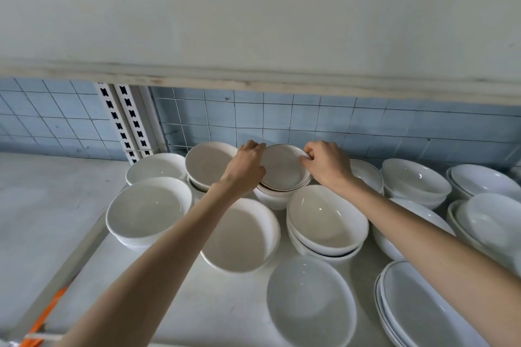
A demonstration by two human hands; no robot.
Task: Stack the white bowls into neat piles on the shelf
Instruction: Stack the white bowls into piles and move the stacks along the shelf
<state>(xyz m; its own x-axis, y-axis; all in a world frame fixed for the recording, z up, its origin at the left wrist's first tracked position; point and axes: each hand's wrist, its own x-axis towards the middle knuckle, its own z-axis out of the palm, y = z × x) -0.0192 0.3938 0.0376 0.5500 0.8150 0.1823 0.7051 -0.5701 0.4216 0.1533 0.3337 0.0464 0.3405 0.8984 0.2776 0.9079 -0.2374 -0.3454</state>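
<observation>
Left hand (248, 162) curls over the left rim, right hand (324, 162) pinches the right rim: both have the dark-rimmed bowl (283, 167). It sits on top of a small pile (272, 198) at the back of the shelf (211, 304), with white bowls (324, 220) crowding round and blue tiles (338, 121) behind.

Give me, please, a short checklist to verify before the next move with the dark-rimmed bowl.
1. Left hand grips the dark-rimmed bowl at its rim: ok.
2. Right hand pinches the opposite rim: ok.
3. Bowl seated level in the rimmed pile beneath: cannot tell.
4. Open space above, under the upper shelf board: ok.
5. Gap to the plain pile on its left: cannot tell, the hand hides it.
</observation>
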